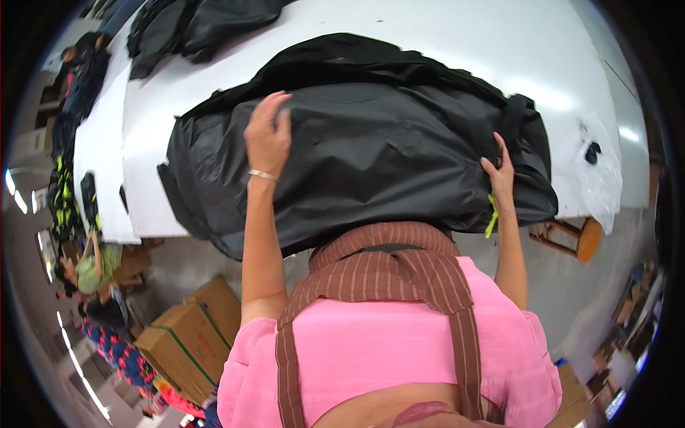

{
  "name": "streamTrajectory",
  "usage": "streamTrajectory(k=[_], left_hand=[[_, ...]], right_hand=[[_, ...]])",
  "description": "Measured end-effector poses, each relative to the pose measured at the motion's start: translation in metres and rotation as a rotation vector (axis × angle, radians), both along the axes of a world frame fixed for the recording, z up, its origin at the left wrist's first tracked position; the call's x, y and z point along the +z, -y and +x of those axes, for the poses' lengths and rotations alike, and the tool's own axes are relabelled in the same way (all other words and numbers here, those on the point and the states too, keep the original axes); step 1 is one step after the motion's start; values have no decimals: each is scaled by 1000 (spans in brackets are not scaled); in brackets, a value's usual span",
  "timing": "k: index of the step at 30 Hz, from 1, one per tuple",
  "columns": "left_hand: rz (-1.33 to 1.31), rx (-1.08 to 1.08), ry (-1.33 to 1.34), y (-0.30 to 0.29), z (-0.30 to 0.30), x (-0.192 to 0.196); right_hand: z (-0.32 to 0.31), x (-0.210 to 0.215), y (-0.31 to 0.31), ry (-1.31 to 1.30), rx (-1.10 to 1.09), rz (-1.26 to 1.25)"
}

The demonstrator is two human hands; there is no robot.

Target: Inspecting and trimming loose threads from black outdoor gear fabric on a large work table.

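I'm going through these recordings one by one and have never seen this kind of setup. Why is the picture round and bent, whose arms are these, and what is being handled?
There is no machine here: a person wears a wide fisheye camera on the head, looking down, so straight edges curve toward the rim. The two bare arms rising from the lower edge are that person's own. The left hand lies flat on top of a big bundle of black fabric, and the right hand grips its right end, near a yellow-green tag. The bundle rests on a white table, with more dark cloth at the far left corner. Cardboard boxes stand on the floor, and other people work at the left.
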State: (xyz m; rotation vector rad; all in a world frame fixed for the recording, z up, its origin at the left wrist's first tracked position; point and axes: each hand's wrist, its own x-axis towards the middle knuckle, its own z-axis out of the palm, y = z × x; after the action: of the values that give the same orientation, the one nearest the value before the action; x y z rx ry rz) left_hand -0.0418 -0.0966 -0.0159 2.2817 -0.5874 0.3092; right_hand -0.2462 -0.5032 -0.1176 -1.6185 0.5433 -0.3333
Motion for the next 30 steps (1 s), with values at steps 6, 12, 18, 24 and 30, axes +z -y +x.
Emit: streamTrajectory(k=[6, 12, 18, 24, 30], left_hand=[[680, -275, -33, 97, -10, -74], [840, -317, -128, 88, -27, -96], [119, -567, -393, 171, -15, -52], [392, -640, -537, 268, -49, -66], [267, -603, -752, 258, -66, -86]], right_hand=[[-9, 34, -17, 5, -98, 79], [-22, 55, -43, 44, -152, 173], [-17, 72, -62, 7, 78, 124], [-9, 87, -88, -43, 443, -87], [-2, 97, -50, -67, 53, -122]])
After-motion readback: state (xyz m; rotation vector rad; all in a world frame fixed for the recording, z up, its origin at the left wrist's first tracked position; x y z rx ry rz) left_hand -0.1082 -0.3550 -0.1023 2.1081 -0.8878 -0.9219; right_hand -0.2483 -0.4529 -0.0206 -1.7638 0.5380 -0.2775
